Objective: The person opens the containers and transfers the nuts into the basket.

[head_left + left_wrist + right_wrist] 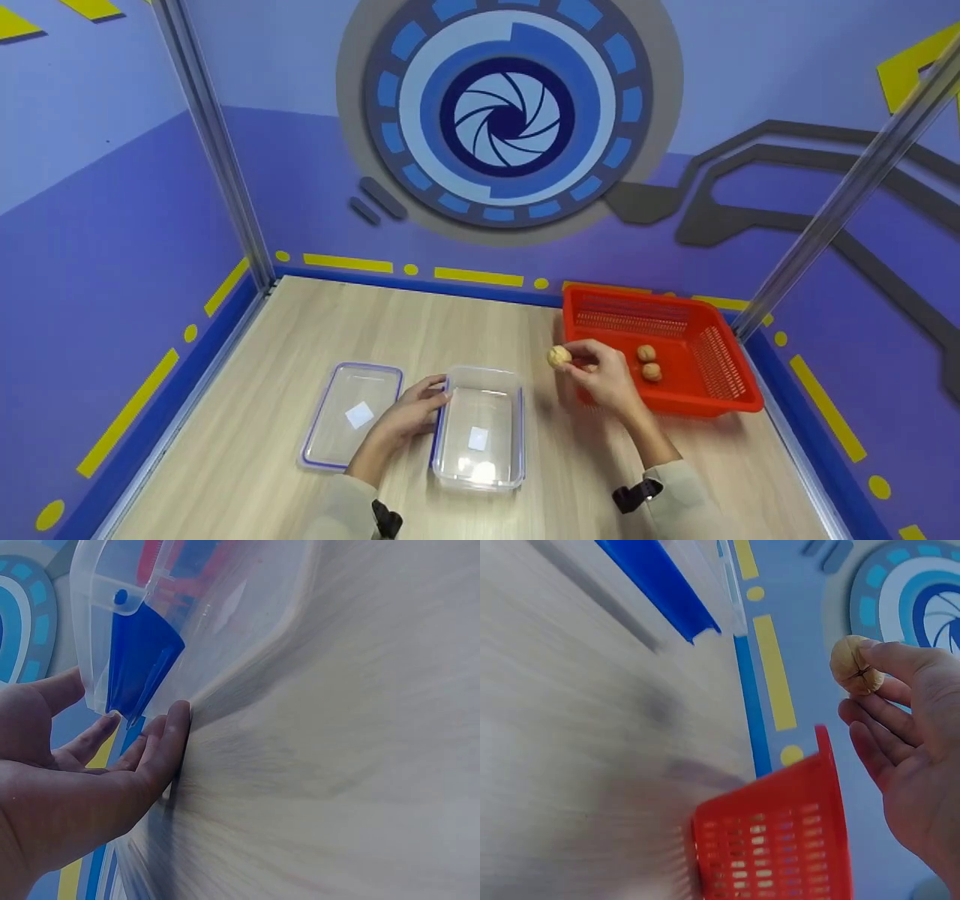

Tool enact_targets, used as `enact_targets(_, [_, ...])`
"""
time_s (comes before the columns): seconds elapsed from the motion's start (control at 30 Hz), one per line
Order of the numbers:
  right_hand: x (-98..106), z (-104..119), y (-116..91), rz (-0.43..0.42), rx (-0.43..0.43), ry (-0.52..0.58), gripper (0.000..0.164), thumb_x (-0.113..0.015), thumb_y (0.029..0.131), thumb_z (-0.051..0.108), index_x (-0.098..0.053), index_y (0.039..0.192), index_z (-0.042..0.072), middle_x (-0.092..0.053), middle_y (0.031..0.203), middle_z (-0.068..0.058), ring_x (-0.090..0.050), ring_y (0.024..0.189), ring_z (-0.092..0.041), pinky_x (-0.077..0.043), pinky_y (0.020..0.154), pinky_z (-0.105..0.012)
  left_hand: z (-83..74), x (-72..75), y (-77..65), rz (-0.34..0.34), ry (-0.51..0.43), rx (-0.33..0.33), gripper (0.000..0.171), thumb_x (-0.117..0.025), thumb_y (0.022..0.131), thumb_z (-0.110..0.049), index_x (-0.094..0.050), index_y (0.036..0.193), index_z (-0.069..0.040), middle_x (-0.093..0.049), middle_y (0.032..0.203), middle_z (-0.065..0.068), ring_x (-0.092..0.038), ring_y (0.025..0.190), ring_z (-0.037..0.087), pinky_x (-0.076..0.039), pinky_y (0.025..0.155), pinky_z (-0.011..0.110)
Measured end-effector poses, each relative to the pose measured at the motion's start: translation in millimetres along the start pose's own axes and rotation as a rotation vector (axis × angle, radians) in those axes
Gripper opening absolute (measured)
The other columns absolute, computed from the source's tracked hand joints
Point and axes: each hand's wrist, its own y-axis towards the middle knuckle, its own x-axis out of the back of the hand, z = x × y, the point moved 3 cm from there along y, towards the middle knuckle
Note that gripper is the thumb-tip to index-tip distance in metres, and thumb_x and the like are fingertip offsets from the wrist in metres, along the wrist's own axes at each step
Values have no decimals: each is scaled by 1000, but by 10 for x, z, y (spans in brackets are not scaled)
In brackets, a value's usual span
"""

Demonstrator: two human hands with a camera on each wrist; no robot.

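Note:
Between thumb and fingertips my right hand [606, 377] pinches a walnut [559, 356], held above the left edge of a red plastic basket [739, 401]. Two walnuts [651, 372] show plainly in the basket, and another is partly hidden behind the hand. A clear, rectangular plastic food container [480, 480] stands lidless on the table, a white label on its floor. My left hand [409, 414] touches its left side, thumb at the rim and fingers loosely extended. In the left wrist view the fingertips [180, 714] are by the container's blue side latch [142, 652].
The container's clear lid [330, 442], with a blue-purple seal, lies flat on the wooden table [420, 322] left of the left hand. Patterned blue walls with metal corner posts [225, 150] enclose the table at the back and sides. The basket stands near the back right corner.

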Motion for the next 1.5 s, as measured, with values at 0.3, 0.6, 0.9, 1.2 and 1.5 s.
enact_targets(0.3, [196,-208,34,-113,-85,8,35,-89,88,17,-77,118,6,-76,110,-10,-71,101,-29,-58,85,-28,-21,11,-9,-10,1,6,58,-60,109,-20,-39,160,-3,-47,152,30,-65,121,39,-60,93,46])
enact_targets(0.6, [208,-369,51,-186,-140,-36,36,-87,90,13,-74,121,1,-75,111,-15,-70,106,-35,-54,84,-22,-8,26,-18,-13,-4,18,58,-60,109,-19,-39,161,-4,-49,150,27,-64,124,42,-60,95,48])
enact_targets(0.9, [201,-443,35,-198,-153,-92,37,-87,90,14,-73,122,1,-75,112,-16,-69,105,-30,-55,92,-43,5,-1,-8,-2,-23,5,56,-56,110,-14,-36,161,-1,-46,150,31,-62,124,44,-59,96,51])
enact_targets(1.2, [216,-463,36,-182,-184,-103,39,-87,91,17,-72,123,-1,-74,115,-18,-70,107,-32,-57,93,-48,8,0,19,-18,-34,22,57,-59,109,-17,-39,160,-2,-49,149,28,-63,123,43,-59,96,50])
enact_targets(1.5, [216,-480,37,-193,-188,-137,36,-85,93,17,-73,123,1,-74,115,-15,-70,103,-29,-57,88,-38,15,12,15,-17,-19,18,57,-58,110,-17,-38,160,-2,-48,151,28,-61,127,44,-59,96,51])
